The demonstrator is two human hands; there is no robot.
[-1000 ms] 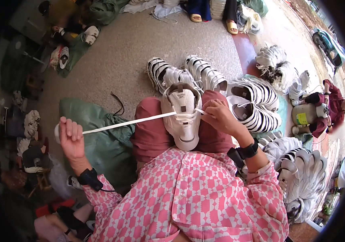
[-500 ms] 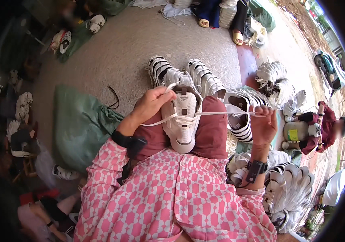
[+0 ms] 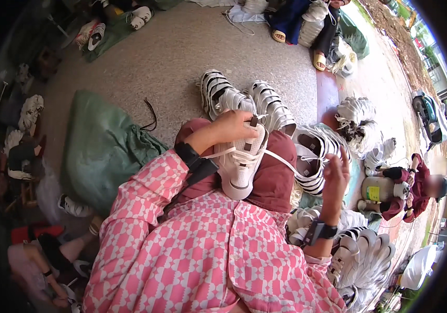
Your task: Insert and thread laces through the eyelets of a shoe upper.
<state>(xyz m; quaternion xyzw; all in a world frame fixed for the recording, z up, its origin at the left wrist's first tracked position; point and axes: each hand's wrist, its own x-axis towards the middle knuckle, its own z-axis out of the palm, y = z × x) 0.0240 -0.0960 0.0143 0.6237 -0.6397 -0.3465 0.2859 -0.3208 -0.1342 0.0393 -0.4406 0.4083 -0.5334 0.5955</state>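
A white sneaker (image 3: 238, 169) rests between my knees, toe toward me, with laces threaded through its lower eyelets. My left hand (image 3: 232, 127) is closed over its upper part by the tongue, the fingertips at the dark tab. From the shoe's right side a white lace (image 3: 281, 159) curves slackly down across my right knee. My right hand (image 3: 335, 177) is raised to the right of that knee, fingers bent and apart, with nothing visible in it. Beyond the shoe, rows of stacked white sneakers (image 3: 273, 107) lie on the floor.
A green sack (image 3: 100, 148) lies to my left. More sneakers (image 3: 317, 159) are nested beside my right knee, and a sneaker pile (image 3: 364, 255) sits by my right forearm. A person in dark red (image 3: 421, 182) sits at right; another person's sandalled feet (image 3: 319, 60) are at the far side.
My right hand has let go of the lace, which went from taut to slack. My left hand has left its lace end and moved right onto the shoe's upper part.
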